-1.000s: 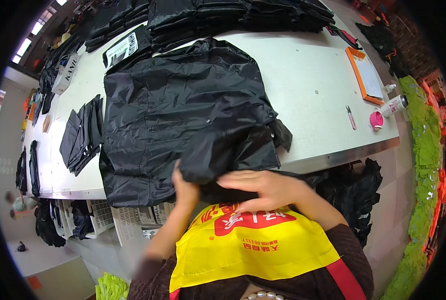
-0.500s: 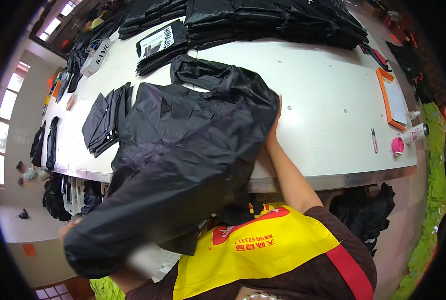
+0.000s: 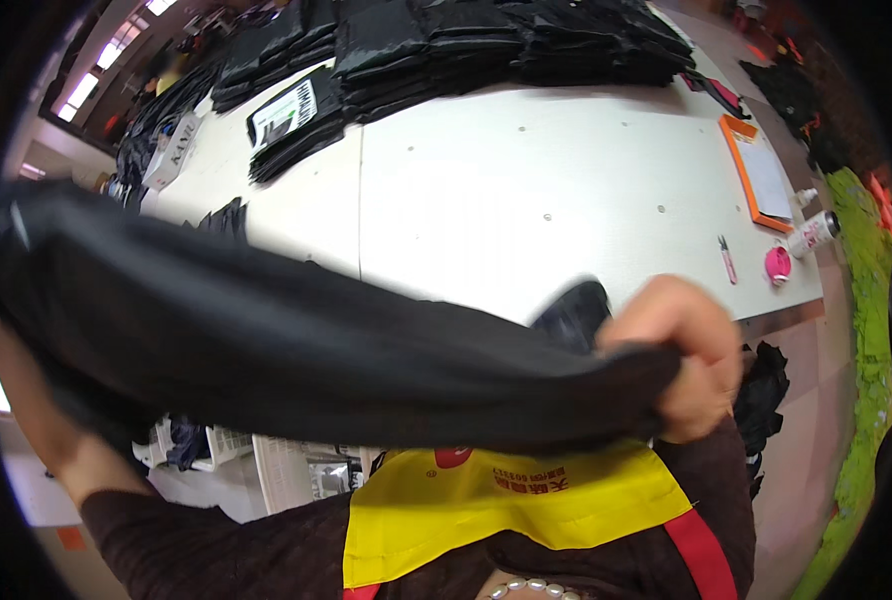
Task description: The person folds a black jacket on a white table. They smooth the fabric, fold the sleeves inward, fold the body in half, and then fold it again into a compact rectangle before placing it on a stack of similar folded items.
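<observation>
A black garment (image 3: 296, 340) of thin, slightly shiny fabric is stretched in the air across the front of me, blurred by motion. My right hand (image 3: 681, 350) is closed around its right end, fingers wrapped over bunched cloth. From the lower left my left forearm (image 3: 51, 420) reaches up to the garment's far left end. The left hand itself is hidden by the cloth there. A dark flap of fabric (image 3: 574, 312) sticks up beside my right hand.
A white table (image 3: 466, 220) spreads beyond the garment. Black bagged stacks (image 3: 436, 50) line its far side, near a smaller pile (image 3: 296, 120). At right are an orange clipboard (image 3: 761, 170), pink snips (image 3: 728, 260), a pink cap (image 3: 777, 265) and a white bottle (image 3: 814, 233).
The garment has been lifted off the table and pulled out sideways. My right hand has come toward me and right, now gripping cloth; my left arm has risen to the left.
</observation>
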Demonstrator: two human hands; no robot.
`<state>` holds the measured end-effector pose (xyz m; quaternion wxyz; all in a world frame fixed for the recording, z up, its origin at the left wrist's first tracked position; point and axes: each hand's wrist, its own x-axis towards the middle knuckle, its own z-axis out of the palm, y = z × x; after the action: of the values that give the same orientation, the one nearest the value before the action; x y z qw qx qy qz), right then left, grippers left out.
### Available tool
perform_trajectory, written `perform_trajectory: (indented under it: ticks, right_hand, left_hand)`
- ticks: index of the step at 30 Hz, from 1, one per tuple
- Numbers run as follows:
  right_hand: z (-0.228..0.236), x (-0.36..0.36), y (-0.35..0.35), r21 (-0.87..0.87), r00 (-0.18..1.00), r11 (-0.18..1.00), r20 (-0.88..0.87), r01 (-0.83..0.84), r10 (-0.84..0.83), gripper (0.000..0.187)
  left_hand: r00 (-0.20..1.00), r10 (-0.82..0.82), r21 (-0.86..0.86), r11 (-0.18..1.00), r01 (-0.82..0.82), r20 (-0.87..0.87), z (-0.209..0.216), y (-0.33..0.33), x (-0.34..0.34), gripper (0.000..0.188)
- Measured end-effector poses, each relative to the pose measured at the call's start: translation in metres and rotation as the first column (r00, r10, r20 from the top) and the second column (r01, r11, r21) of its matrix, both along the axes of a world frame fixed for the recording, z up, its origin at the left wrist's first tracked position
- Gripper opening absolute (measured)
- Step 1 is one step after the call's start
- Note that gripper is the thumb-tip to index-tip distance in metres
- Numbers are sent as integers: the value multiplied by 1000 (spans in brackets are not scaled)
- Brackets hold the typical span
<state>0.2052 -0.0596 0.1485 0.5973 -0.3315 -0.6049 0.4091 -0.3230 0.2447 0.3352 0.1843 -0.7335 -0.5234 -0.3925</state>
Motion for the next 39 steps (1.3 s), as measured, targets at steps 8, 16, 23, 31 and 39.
perform_trajectory:
  ticks: [8, 16, 23, 31, 39]
  right_hand:
    - [-147, 91, -32, -274, 671, 681, -144, 680, -728, 38]
    - [-265, 156, -67, -208, 297, 215, 743, 954, -600, 35]
    - [-264, 272, -66, -158, 310, 363, 857, 918, -411, 59]
    - [-277, 328, 29, -104, 141, 271, 983, 957, -118, 77]
    - [-256, 145, 161, 63, 132, 662, 962, 747, -241, 89]
  left_hand:
    - [734, -644, 41, 757, 652, 215, -43, 82, 400, 38]
    - [707, -703, -614, 590, 524, -72, -391, -43, 381, 63]
    - [930, -78, -745, 623, -236, -360, -484, -109, 206, 83]
    - [934, -29, -671, 704, -234, -356, -489, -53, 182, 81]
    - [893, 321, -652, 610, -450, -316, -507, -89, 141, 69]
